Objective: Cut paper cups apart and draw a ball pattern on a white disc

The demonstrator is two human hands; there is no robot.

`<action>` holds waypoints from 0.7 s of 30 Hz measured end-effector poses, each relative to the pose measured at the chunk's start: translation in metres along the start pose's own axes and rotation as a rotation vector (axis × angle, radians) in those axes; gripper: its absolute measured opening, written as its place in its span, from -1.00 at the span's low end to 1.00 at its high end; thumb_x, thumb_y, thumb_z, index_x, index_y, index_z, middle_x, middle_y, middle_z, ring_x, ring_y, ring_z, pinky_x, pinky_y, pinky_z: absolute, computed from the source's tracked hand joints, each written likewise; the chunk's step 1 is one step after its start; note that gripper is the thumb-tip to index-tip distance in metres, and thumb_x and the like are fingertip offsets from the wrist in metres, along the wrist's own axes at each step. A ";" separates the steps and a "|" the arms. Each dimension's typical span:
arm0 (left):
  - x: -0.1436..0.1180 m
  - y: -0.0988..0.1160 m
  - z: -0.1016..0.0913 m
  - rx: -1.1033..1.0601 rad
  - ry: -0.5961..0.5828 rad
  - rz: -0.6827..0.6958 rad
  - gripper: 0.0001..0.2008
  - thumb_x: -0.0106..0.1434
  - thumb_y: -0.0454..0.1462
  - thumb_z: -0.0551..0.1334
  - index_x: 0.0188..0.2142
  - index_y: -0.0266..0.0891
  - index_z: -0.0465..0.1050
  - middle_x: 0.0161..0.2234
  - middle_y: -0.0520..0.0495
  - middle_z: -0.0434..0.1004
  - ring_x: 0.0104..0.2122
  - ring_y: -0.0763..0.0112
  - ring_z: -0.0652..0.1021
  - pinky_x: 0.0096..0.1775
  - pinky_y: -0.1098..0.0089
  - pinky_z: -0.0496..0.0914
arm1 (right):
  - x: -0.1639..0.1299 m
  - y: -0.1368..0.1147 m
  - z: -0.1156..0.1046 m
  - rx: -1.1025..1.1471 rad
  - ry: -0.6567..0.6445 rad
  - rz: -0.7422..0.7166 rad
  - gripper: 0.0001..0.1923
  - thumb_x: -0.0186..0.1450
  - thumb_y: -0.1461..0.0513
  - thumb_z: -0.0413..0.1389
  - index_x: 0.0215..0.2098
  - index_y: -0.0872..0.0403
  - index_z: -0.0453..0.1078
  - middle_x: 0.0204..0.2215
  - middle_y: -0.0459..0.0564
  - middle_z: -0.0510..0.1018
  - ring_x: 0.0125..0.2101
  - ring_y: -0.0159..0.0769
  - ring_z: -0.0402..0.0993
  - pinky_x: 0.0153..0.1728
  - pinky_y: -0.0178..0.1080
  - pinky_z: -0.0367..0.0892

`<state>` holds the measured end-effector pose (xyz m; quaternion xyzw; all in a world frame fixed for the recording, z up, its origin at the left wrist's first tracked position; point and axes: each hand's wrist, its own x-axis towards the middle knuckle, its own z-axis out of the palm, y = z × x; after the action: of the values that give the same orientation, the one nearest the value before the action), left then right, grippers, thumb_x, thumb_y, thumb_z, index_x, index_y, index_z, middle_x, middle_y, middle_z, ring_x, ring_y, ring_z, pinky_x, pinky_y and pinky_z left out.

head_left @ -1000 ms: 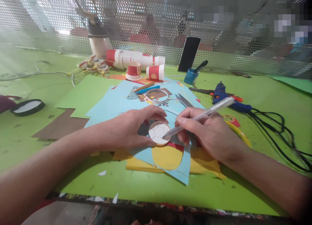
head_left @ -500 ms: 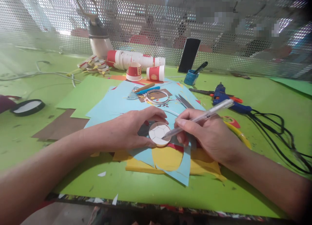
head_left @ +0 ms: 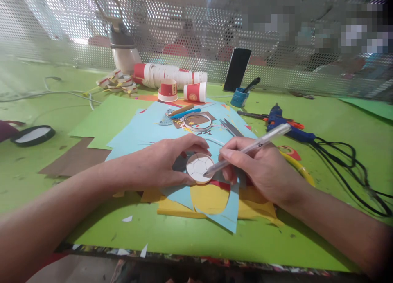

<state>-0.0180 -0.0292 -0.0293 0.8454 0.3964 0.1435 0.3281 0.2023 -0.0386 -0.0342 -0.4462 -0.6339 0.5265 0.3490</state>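
A small white paper disc [head_left: 199, 167] with a drawn football pattern lies on light blue paper [head_left: 147, 127] at the middle of the green table. My left hand [head_left: 166, 162] pinches the disc's left edge between thumb and fingers, pressing it flat. My right hand [head_left: 260, 168] grips a clear white pen [head_left: 248, 148], its tip touching the disc's lower right rim. Yellow paper [head_left: 211, 199] and a red scrap lie under the blue sheet, just below the disc.
Red and white paper cups [head_left: 172, 76], a bottle [head_left: 123, 41], a phone [head_left: 237, 69], a blue pot [head_left: 239, 98], a blue glue gun [head_left: 284, 123] with black cable, scissors [head_left: 230, 127], a tape ring [head_left: 198, 121], a dark-rimmed lid [head_left: 32, 135] at left. A perforated screen stands behind.
The pen tip has shifted slightly along the disc's lower right edge. Both hands stay in nearly the same place.
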 end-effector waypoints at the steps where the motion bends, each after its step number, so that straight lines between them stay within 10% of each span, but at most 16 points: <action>1: 0.000 0.001 0.000 -0.001 -0.008 -0.013 -0.50 0.17 -0.14 0.31 0.08 -0.09 0.25 0.07 -0.05 0.48 0.03 0.22 0.48 -0.04 0.29 0.36 | 0.000 0.001 0.000 0.011 0.001 -0.003 -0.78 0.33 0.24 0.09 -0.49 0.09 0.34 -0.69 -0.16 0.49 -0.69 -0.51 0.36 -0.66 -0.45 0.24; 21: 0.000 0.001 -0.001 0.015 -0.010 -0.003 -0.50 0.17 -0.13 0.30 0.08 -0.10 0.26 0.05 -0.06 0.48 0.01 0.21 0.48 -0.04 0.27 0.37 | 0.000 0.000 0.001 0.005 0.002 0.004 -0.79 0.33 0.29 0.09 -0.49 0.12 0.36 -0.70 -0.17 0.50 -0.69 -0.58 0.33 -0.67 -0.52 0.21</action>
<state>-0.0179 -0.0291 -0.0283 0.8478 0.3972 0.1357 0.3242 0.2016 -0.0384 -0.0339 -0.4473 -0.6310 0.5285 0.3498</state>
